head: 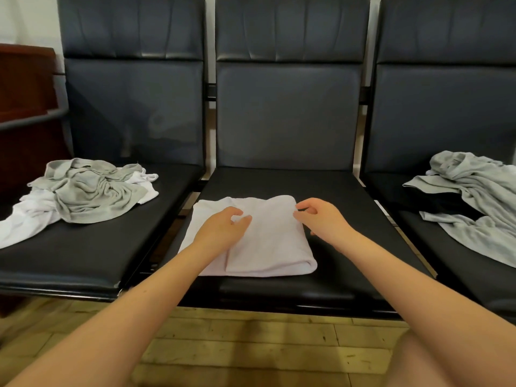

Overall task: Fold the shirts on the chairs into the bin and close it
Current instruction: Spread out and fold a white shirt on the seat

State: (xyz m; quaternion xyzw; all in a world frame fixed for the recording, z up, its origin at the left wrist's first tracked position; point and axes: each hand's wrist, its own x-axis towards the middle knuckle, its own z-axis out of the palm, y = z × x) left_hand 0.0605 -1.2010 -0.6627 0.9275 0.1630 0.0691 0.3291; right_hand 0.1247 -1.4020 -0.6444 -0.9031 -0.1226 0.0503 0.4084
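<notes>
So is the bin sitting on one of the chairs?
No, the three seats hold only shirts: a folded white shirt in the middle and crumpled piles either side.

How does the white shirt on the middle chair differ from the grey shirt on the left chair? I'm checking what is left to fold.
The white shirt lies flat, folded into a neat rectangle; the grey shirt is a crumpled heap. Both hands, left hand and right hand, are over the white shirt; none touches the grey shirt. The white shirt lies alone; the grey shirt lies on white cloth. Both rest on black seats.
</notes>
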